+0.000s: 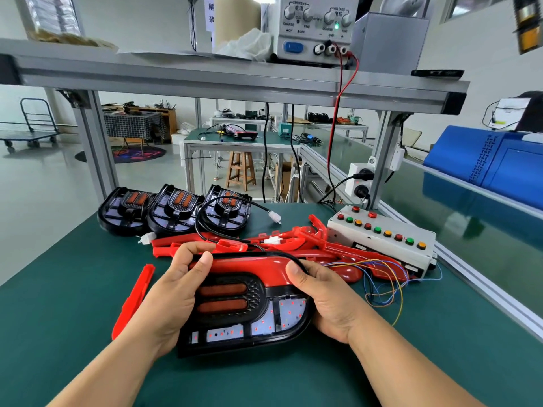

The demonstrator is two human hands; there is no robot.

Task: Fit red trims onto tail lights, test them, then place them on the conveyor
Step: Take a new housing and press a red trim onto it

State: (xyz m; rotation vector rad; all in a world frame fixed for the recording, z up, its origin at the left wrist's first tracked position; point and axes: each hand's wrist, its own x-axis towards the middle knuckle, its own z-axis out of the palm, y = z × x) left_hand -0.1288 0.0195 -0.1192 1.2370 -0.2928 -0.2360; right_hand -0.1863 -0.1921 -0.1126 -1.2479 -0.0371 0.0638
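While the left hand [164, 301] grips the left end and the right hand [329, 304] the right end of the tail light [244, 312], it sits near-centre over the surface [73, 289], long axis left-right, red trim [249, 264] along its far edge.

Extended both bare forearms from below the tail light [246, 312], angled inward toward it. Gripped its left end with the left hand [173, 292]: thumb pressed flat across the upper front, fingers [191, 249] curled over the top edge behind it. Cupped its right end with the right hand [329, 304], thumb laid on the upper right corner (other fingers hidden behind the tail light). Held both wrists roughly straight, palms facing each other.
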